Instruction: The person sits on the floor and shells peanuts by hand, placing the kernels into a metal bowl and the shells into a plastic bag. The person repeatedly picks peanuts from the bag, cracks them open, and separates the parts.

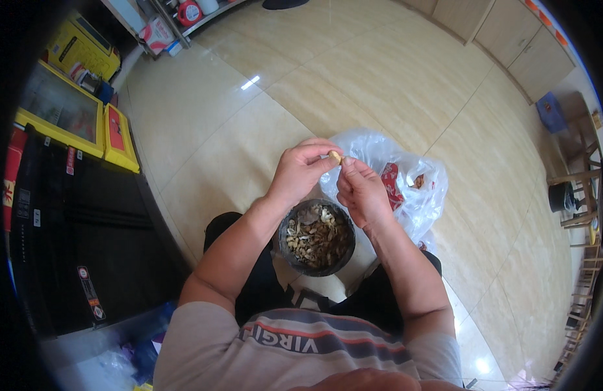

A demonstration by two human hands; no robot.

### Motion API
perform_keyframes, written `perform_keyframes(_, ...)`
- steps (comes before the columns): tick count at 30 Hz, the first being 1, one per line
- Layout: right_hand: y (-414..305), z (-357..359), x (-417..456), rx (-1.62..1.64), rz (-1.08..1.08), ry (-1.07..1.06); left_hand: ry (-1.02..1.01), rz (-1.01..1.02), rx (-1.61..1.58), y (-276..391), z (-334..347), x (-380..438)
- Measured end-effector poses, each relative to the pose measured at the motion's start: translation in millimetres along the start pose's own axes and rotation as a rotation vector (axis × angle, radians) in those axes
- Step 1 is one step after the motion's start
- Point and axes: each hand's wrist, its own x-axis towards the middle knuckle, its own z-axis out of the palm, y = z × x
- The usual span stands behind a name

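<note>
My left hand [298,168] pinches an unshelled peanut [334,156] between thumb and fingers. The thumb and forefinger of my right hand [364,190] close on the peanut's other end, so both hands meet at it. Below them, between my knees, stands a dark round bucket [283,238] holding many peanut shells [313,242]. Just beyond my right hand, a clear plastic bag [362,141] rests on the floor. Inside it are a red patterned packet [391,185] and some brownish pieces [419,181], too small to make out.
A black chest-like appliance [111,220] and a yellow-framed glass-top freezer [62,107] line the left side. Metal shelving [213,14] with bottles is at the top. Wooden cabinets [511,44] and wooden stools [577,195] run along the right of the tiled floor [379,83].
</note>
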Motion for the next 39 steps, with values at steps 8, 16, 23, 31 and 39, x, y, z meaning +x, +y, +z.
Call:
perform_keyframes(8,10.7,2.3,0.1,-0.644,-0.462,-0.054,-0.205,0.074,0.021,3.8,5.7,-10.2)
perform_keyframes(16,13.7,5.6,4.2,-0.748,-0.628,0.071,-0.101,0.014,0.056,8.2,12.0,-15.7)
perform_keyframes(23,2.5,5.2,4.1,-0.086,-0.171,-0.195,0.044,-0.073,-0.147,4.8,8.9,-3.9)
perform_keyframes(31,21.8,10.4,11.3,-0.344,-0.438,0.117,0.064,0.124,-0.035,-21.5,19.3,-6.8)
perform_keyframes(39,1.4,17.4,1.6,-0.066,-0.175,0.055,-0.038,-0.155,-0.368,-0.6,16.5,-9.6)
